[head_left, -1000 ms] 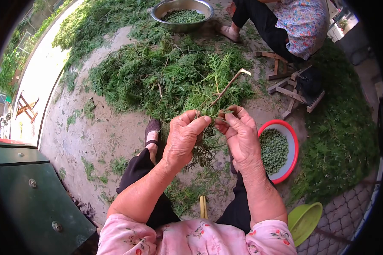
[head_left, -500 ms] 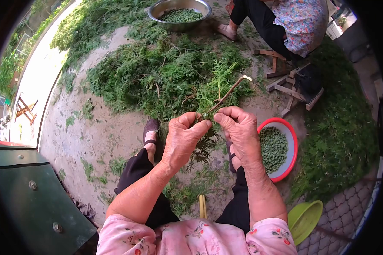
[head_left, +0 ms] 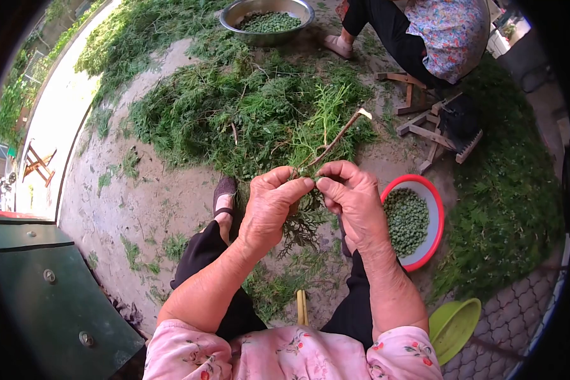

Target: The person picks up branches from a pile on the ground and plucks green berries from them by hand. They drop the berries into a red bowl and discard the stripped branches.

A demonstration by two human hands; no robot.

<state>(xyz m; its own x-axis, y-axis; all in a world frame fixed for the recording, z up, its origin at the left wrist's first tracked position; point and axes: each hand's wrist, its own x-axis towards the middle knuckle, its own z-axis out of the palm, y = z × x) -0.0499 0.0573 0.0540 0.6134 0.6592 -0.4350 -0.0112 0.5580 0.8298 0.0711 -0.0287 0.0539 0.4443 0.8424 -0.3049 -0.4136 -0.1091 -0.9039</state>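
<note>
My left hand (head_left: pixel 269 202) pinches a leafy evergreen branch (head_left: pixel 343 135), whose woody stem points up and right to a pale broken end. Some of its foliage hangs below my fingers. Close beside, the fingertips of my right hand (head_left: pixel 356 201) are pressed together at the same branch, almost touching my left thumb. A bit of green shows between the two hands, too small to name. Right of my right wrist stands a red-rimmed white basin (head_left: pixel 432 247) holding round green berries (head_left: pixel 406 223).
A large heap of cut evergreen branches (head_left: pixel 202 114) lies ahead. Beyond it is a metal bowl (head_left: pixel 266 39) of green berries. A seated person (head_left: pixel 446 38) is at upper right, near wooden stools (head_left: pixel 434 136). A yellow-green basin (head_left: pixel 453 329) lies lower right; a dark green panel (head_left: pixel 50 304) borders the left.
My right hand's fingertips have shifted slightly left and down, closer to my left thumb. The branch's stem has tilted a little more upright. My left hand keeps its pinch.
</note>
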